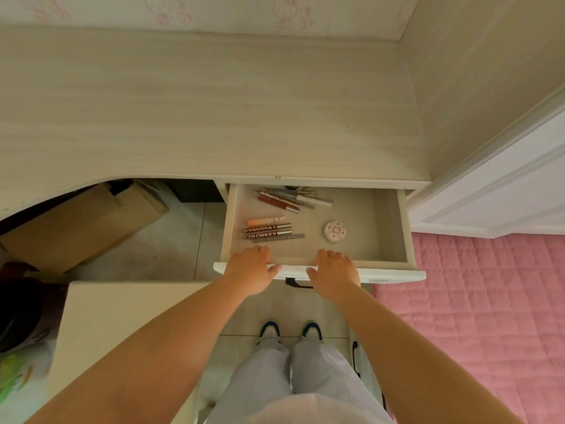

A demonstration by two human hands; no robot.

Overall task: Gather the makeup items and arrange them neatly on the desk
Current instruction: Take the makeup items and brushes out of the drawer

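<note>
Evidently nothing is held: left hand (250, 269) and right hand (334, 272) rest fingers on the drawer (394, 237) front. Inside, from the left, lie tubes (267, 231), more sticks (290, 198) behind, then a compact (334, 231). All probably light, hard, smooth; tubes may roll, so pinch mid-barrel.

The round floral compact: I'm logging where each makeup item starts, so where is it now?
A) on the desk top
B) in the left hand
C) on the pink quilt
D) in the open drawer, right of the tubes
D: the round floral compact lies on the floor of the open drawer, apart from the tubes to its left.
</note>
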